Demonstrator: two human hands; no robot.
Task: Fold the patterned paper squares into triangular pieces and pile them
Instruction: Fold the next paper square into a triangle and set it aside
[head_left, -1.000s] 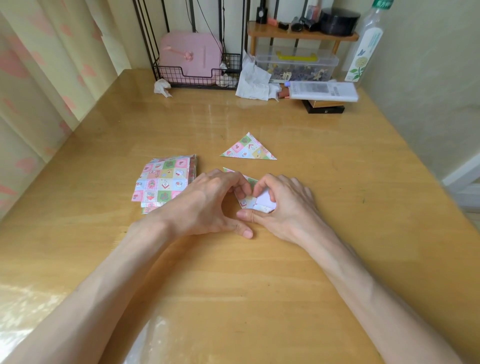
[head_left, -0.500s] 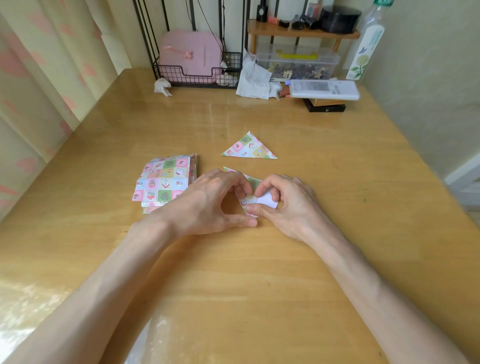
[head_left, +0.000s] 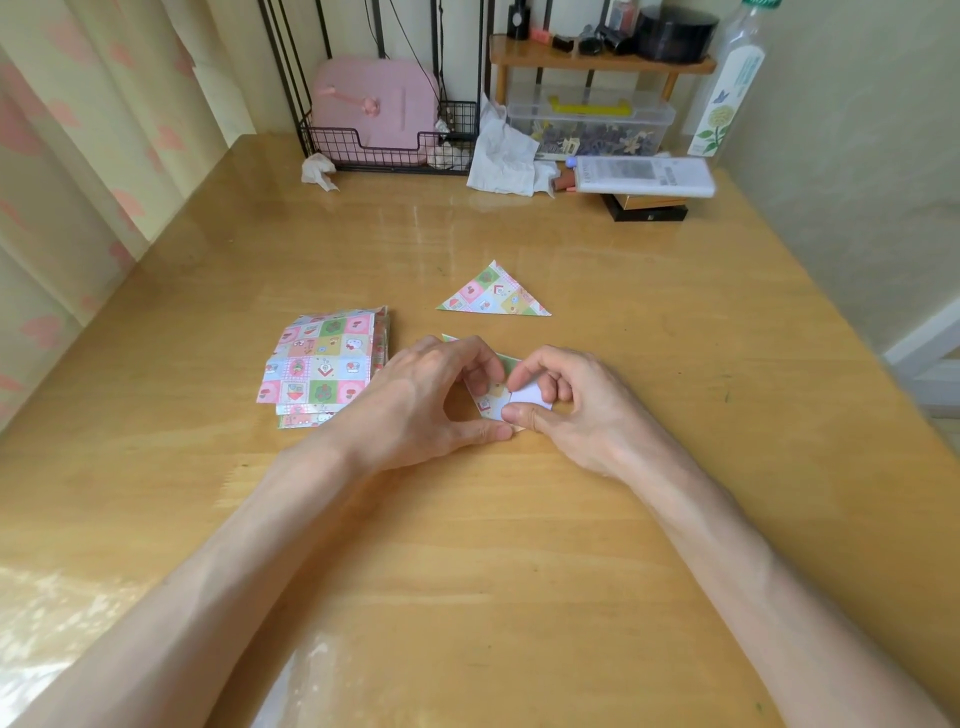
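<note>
One partly folded paper square (head_left: 492, 401) lies on the table (head_left: 519, 571), white underside showing. The left hand (head_left: 415, 400) and the right hand (head_left: 579, 408) both pinch it between thumb and fingertips. One stack of patterned squares (head_left: 322, 364) lies just beside the left hand. One finished triangle (head_left: 494, 296) lies farther back, apart.

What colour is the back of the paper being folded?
Plain white. It shows on the turned-up flap of the paper, head view.
</note>
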